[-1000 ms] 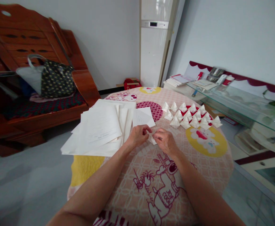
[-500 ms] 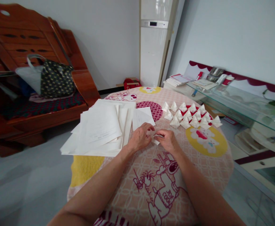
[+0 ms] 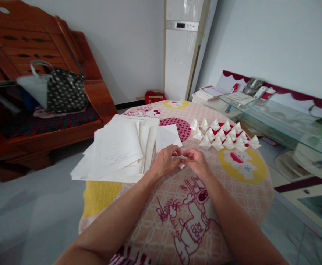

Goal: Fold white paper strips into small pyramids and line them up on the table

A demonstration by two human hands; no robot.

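Hands (image 3: 180, 160) closer together on paper piece (image 3: 181, 162).

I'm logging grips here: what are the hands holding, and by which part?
Left hand and right hand together pinch a small folded white paper piece; hidden fingertips, exact part unclear.

No lettering can be read for certain: faint printed lines on the top sheet of paper (image 3: 119, 143) and the red marks on the cartoon tablecloth (image 3: 190, 224) are too blurred.
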